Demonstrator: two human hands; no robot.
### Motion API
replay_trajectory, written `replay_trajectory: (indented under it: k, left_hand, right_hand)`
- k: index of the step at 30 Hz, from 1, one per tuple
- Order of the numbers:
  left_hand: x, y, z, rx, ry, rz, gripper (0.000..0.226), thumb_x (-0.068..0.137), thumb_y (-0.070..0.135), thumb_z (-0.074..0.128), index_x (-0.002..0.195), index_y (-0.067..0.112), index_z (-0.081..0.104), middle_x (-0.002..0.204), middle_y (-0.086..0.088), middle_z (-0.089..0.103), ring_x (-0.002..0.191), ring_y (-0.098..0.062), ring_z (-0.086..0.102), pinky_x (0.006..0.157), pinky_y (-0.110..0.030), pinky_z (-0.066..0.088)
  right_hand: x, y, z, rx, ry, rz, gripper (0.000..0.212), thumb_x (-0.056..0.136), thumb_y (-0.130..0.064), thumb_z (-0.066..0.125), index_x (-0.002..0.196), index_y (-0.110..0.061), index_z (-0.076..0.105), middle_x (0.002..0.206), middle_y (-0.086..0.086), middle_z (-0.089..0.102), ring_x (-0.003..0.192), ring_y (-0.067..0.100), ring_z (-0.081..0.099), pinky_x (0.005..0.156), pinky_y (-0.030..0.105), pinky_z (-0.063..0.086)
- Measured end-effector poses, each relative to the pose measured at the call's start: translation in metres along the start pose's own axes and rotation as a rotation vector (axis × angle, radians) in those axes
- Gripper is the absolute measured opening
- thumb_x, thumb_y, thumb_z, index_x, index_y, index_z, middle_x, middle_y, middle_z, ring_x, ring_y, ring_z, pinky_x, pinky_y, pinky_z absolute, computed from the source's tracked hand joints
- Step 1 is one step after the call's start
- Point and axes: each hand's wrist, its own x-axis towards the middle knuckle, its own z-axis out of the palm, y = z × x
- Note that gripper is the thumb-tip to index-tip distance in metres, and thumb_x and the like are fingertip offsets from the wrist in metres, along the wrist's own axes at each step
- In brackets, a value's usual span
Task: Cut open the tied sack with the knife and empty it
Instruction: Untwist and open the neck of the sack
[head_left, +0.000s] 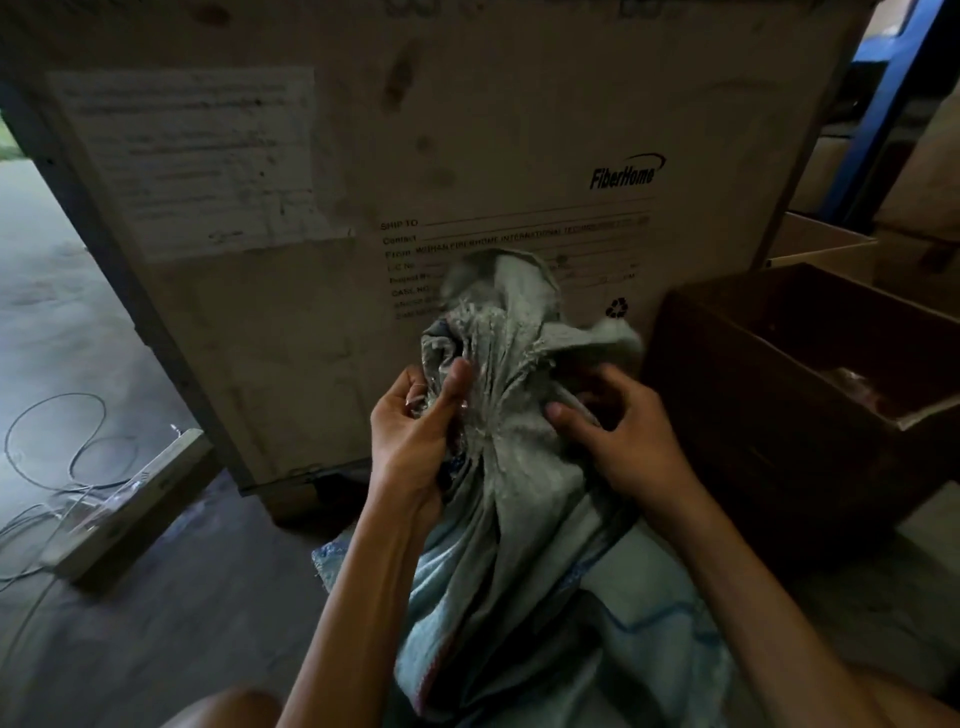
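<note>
Head view: the sack (519, 493) stands at centre frame, its gathered neck bunched. The left hand (415, 436) pinches the neck's folds under its thumb; the right hand (623, 431) digs curled fingers into the cloth. No knife shows. Frayed weave could tear unevenly, spilling contents onto the floor (156, 623).

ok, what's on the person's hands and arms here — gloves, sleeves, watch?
Nothing worn that shows. The left hand and right hand are bare, without gloves. Both forearms are uncovered up to the frame's bottom edge: no sleeves, watch or wristband. No rings can be made out in this dim light.
</note>
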Motion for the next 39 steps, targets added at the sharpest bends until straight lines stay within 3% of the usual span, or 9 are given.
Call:
replay_trajectory:
  k: [6,10,14,17,20,23,31,34,39]
  left_hand:
    - [0.018,0.015,-0.037,-0.172,0.191,-0.011,0.036,0.095,0.021,0.069,0.068,0.022,0.045,0.064,0.000,0.058,0.050,-0.010,0.054,0.047,-0.023,0.053]
    - [0.030,0.024,-0.070,-0.321,0.180,-0.015,0.021,0.091,0.027,0.070,0.076,0.021,0.056,0.092,-0.004,0.071,0.085,-0.017,0.067,0.079,-0.038,0.060]
    - [0.018,0.022,-0.049,-0.301,0.002,0.024,0.055,0.064,0.027,0.094,0.100,0.022,0.053,0.085,0.001,0.075,0.071,-0.009,0.071,0.063,-0.024,0.060]
    - [0.010,0.015,-0.027,-0.091,-0.085,0.061,0.081,0.058,0.001,0.094,0.120,0.023,0.047,0.096,-0.011,0.073,0.079,-0.017,0.073,0.072,-0.029,0.063]
    - [0.004,0.015,-0.019,0.119,-0.096,0.084,0.072,0.072,-0.012,0.082,0.125,0.024,0.050,0.094,-0.013,0.070,0.082,-0.026,0.069,0.077,-0.037,0.063]
    - [0.006,0.019,-0.032,0.161,0.024,0.105,0.064,0.080,-0.019,0.071,0.130,0.016,0.051,0.102,-0.025,0.068,0.079,-0.027,0.069,0.065,-0.033,0.064]
    - [0.014,0.017,-0.040,0.022,-0.011,-0.031,0.063,0.087,-0.019,0.059,0.135,0.022,0.053,0.107,-0.022,0.068,0.086,-0.027,0.073,0.067,-0.033,0.065]
    - [0.021,0.011,-0.038,-0.029,-0.057,-0.067,0.062,0.086,-0.018,0.060,0.131,0.024,0.056,0.102,-0.016,0.071,0.086,-0.026,0.067,0.068,-0.031,0.062]
    - [0.016,0.004,-0.025,-0.022,-0.132,-0.034,0.052,0.081,-0.003,0.071,0.123,0.021,0.053,0.098,-0.006,0.078,0.088,-0.026,0.072,0.075,-0.036,0.061]
  right_hand:
    - [0.014,0.003,-0.045,-0.122,0.274,-0.047,0.015,0.089,-0.013,0.069,0.094,-0.027,0.071,0.097,-0.007,0.070,0.090,0.002,0.064,0.076,0.016,0.049]
    - [0.011,0.005,-0.054,0.047,0.409,0.013,0.020,0.094,-0.015,0.063,0.086,-0.034,0.065,0.093,-0.005,0.068,0.081,0.003,0.065,0.066,0.020,0.051]
    - [0.007,-0.002,-0.036,0.243,0.314,0.260,0.011,0.100,-0.037,0.048,0.107,-0.035,0.056,0.119,0.005,0.063,0.096,0.016,0.061,0.077,0.037,0.052]
    - [0.000,-0.005,-0.021,0.444,-0.006,0.474,0.069,0.084,-0.051,0.064,0.141,-0.045,0.026,0.123,-0.004,0.054,0.105,0.019,0.057,0.078,0.038,0.051]
    - [0.000,0.008,-0.013,0.235,-0.019,0.355,0.100,0.071,-0.020,0.084,0.146,-0.040,0.021,0.127,-0.009,0.052,0.117,0.018,0.055,0.094,0.036,0.053]
    - [0.018,0.026,-0.036,-0.009,0.252,0.276,0.076,0.077,-0.004,0.078,0.139,-0.025,0.039,0.124,-0.006,0.054,0.121,0.019,0.056,0.083,0.021,0.051]
    - [0.010,0.030,-0.023,-0.364,0.487,0.186,0.089,0.076,-0.049,0.075,0.148,-0.037,0.022,0.154,0.008,0.029,0.141,0.030,0.029,0.110,0.052,0.034]
    - [0.008,0.015,-0.007,-0.529,0.244,0.038,0.074,0.079,-0.066,0.063,0.143,-0.039,0.037,0.138,-0.007,0.044,0.130,0.014,0.035,0.113,0.046,0.026]
    - [-0.001,0.023,0.024,-0.316,-0.136,0.007,0.042,0.085,-0.035,0.072,0.127,-0.031,0.064,0.111,-0.018,0.068,0.102,-0.007,0.061,0.097,0.025,0.051]
